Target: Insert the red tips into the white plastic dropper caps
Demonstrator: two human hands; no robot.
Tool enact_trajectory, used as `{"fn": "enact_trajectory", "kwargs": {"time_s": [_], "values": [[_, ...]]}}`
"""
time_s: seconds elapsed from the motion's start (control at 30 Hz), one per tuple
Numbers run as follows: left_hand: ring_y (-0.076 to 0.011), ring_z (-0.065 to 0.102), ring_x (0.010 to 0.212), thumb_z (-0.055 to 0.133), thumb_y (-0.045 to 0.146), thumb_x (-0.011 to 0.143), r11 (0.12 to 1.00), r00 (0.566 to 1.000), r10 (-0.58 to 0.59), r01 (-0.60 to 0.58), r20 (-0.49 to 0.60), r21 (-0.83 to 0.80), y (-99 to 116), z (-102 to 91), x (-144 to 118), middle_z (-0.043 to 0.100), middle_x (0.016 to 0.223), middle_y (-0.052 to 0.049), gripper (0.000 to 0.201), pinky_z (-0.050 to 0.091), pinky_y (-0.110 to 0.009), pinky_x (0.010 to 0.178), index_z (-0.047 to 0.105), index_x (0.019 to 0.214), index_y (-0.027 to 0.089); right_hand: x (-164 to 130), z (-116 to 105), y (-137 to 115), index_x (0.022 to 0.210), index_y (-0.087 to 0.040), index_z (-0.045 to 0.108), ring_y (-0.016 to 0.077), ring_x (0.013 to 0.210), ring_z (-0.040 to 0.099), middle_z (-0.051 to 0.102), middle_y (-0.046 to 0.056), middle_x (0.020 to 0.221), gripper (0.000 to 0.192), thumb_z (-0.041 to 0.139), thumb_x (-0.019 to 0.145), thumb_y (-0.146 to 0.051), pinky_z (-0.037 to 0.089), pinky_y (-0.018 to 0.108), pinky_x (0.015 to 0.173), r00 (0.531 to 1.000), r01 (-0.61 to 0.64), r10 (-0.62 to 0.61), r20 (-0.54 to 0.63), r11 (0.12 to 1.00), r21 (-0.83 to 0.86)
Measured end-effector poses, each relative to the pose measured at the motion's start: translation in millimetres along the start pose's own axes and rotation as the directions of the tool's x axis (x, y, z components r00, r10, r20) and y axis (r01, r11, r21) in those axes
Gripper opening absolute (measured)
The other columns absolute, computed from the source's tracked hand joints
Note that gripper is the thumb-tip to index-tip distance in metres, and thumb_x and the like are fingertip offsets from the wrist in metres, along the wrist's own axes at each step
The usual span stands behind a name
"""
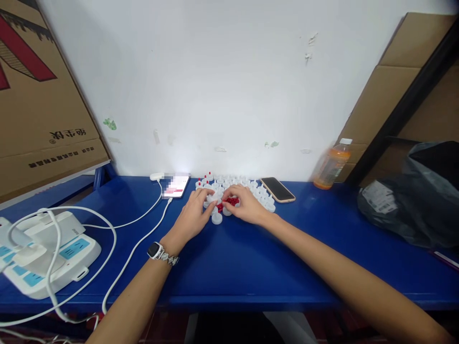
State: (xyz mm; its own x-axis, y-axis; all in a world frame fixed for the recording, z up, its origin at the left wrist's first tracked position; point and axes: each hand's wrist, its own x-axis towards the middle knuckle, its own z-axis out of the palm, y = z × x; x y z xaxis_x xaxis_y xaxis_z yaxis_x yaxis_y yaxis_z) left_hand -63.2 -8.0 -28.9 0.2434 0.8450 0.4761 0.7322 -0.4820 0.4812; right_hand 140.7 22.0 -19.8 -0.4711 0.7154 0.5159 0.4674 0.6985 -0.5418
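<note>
Many white nozzle caps (265, 198) are spread on the blue table by the wall, with a pile of small red tips (231, 201) among them. Several caps at the left carry a red tip (205, 177). My left hand (193, 212), a watch on its wrist, closes thumb and fingers around a white cap (214, 197) at the left of the pile. Over the red tips, my right hand (247, 205) curls with thumb and fingertips close together; what is between them is too small to make out. One white cap (216, 218) lies just in front of the hands.
A charging phone (177, 186) lies at the left, a dark-screened phone (278, 189) at the right. White cables run from a power strip (68, 255) at the left. An orange drink bottle (332, 165) and a black plastic bag (405, 205) stand right. Cardboard (46, 105) leans left.
</note>
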Motion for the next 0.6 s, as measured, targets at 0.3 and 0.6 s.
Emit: {"fn": "enact_trajectory", "kwargs": {"time_s": [0.3, 0.6], "values": [[-0.0219, 0.059, 0.097, 0.043, 0.046, 0.1, 0.986, 0.994, 0.068, -0.053, 0.091, -0.157, 10, 1.2, -2, 0.061, 0.111, -0.007, 0.035, 0.048, -0.037, 0.087, 0.052, 0.124, 0.022, 1, 3, 0, 0.075, -0.02, 0.053, 0.0124, 0.06, 0.058, 0.064, -0.002, 0.066, 0.036, 0.077, 0.074, -0.046, 0.043, 0.025, 0.057, 0.956, -0.169, 0.285, -0.069, 0.727, 0.666], [-0.0202, 0.058, 0.098, 0.039, 0.044, 0.102, 0.974, 0.984, 0.14, -0.116, 0.11, -0.195, 21, -3.3, -3, 0.061, 0.112, -0.005, 0.032, 0.046, -0.036, 0.091, 0.051, 0.126, 0.025, -1, 4, -11, 0.074, -0.02, 0.053, 0.0132, 0.062, 0.056, 0.064, -0.001, 0.067, 0.037, 0.07, 0.081, -0.053, 0.042, 0.026, 0.059, 0.969, -0.127, 0.233, -0.082, 0.754, 0.644]]}}
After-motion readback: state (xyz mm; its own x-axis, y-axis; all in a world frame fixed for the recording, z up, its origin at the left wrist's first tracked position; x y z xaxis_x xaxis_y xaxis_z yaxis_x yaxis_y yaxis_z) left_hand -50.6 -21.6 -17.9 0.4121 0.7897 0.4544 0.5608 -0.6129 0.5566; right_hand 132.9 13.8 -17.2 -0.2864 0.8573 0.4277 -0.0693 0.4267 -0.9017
